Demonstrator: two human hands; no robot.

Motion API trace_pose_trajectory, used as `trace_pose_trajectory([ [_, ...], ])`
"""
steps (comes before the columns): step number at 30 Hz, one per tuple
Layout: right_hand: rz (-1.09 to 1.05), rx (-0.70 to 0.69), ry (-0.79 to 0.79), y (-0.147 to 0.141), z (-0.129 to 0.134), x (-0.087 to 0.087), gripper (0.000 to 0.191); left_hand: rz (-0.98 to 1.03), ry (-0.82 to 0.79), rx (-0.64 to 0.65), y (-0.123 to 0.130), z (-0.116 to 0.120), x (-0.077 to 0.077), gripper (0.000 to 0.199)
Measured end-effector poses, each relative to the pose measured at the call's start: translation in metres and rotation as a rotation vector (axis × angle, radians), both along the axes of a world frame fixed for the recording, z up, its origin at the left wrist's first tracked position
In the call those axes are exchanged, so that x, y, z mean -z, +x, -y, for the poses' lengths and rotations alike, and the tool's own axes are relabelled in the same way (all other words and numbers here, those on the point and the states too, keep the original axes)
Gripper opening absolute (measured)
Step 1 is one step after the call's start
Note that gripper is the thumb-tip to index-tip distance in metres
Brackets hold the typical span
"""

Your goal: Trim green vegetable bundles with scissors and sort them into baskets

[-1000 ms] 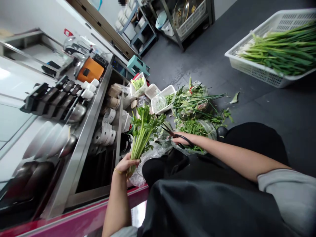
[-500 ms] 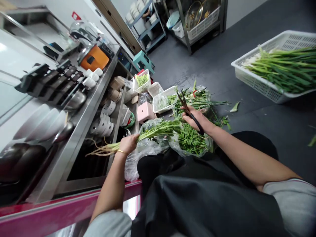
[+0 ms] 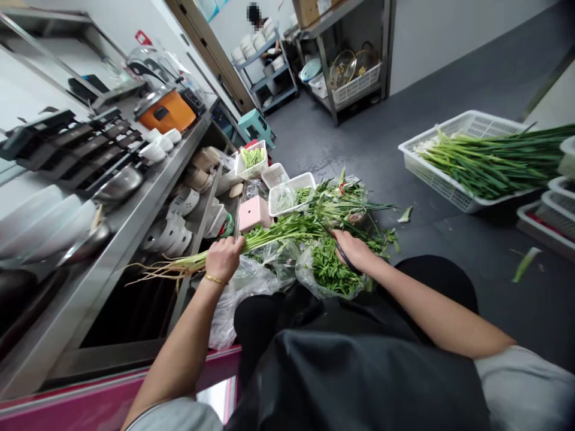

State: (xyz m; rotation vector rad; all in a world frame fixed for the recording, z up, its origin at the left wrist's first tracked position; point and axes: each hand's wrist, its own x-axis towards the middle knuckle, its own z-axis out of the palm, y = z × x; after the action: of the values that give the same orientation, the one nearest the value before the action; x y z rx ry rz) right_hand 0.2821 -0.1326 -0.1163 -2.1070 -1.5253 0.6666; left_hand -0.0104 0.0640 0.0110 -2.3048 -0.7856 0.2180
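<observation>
Two-handed, grips a celery bunch [image 3: 281, 230] with the left hand [image 3: 223, 258], fingers closed around the pale lower stalks, and holds black-handled scissors [image 3: 344, 252] in the right hand [image 3: 357, 250], fingers curled around the handles. Points the scissors at the leafy end of the celery bunch, with too little of the blades in sight to tell their opening. Holds the celery bunch almost level across the front of the body, with long, stringy roots [image 3: 164, 270] trailing past the left hand toward the steel counter [image 3: 130, 224]. Wears a gold bracelet [image 3: 215, 279] on the left wrist and a black apron [image 3: 359, 371] over the lap. Just below the leafy tops, in a clear plastic bag [image 3: 305, 274], shows loose leafy greens [image 3: 336, 266]. Near the left hand, shows a crumpled bag [image 3: 242, 293] of clear plastic. Just beyond the celery bunch, shows a pink stool [image 3: 254, 213] and, beside it, a white basket [image 3: 309, 178] with green vegetables inside. On the grey floor [image 3: 431, 239] to the right, well apart from both hands, shows a white perforated basket [image 3: 451, 191] full of scallions [image 3: 489, 161]. Farther off, by a rack [image 3: 274, 78] of stacked dishes, shows another person [image 3: 270, 55].
</observation>
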Motion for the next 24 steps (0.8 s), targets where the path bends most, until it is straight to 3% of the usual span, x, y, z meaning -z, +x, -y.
trace_pose_trajectory([
  [4, 0.119, -0.061, -0.078, 0.000, -0.028, -0.007, 0.030, 0.012, -0.024, 0.017, -0.006, 0.001, 0.005, 0.032],
  [8, 0.147, 0.044, 0.004, 0.018, -0.016, 0.001, 0.034, 0.027, -0.012, -0.002, -0.016, -0.005, 0.004, 0.034],
  [10, 0.190, 0.020, 0.035, 0.020, -0.007, -0.004, 0.041, 0.054, -0.009, -0.011, -0.016, -0.007, 0.004, 0.035],
  [13, 0.313, -0.110, -0.043, 0.007, -0.006, -0.020, 0.042, 0.090, -0.017, 0.009, -0.006, -0.004, 0.007, 0.037],
  [17, 0.345, -0.146, -0.094, -0.020, -0.029, -0.031, 0.035, 0.052, -0.007, 0.114, 0.017, 0.008, 0.013, 0.038],
  [20, 0.276, -0.159, -0.088, -0.025, -0.043, -0.024, 0.032, -0.016, 0.003, 0.185, 0.029, 0.015, 0.018, 0.038],
  [24, 0.252, -0.097, -0.089, -0.001, -0.032, -0.008, 0.035, -0.006, -0.001, 0.199, 0.026, 0.013, 0.021, 0.038],
])
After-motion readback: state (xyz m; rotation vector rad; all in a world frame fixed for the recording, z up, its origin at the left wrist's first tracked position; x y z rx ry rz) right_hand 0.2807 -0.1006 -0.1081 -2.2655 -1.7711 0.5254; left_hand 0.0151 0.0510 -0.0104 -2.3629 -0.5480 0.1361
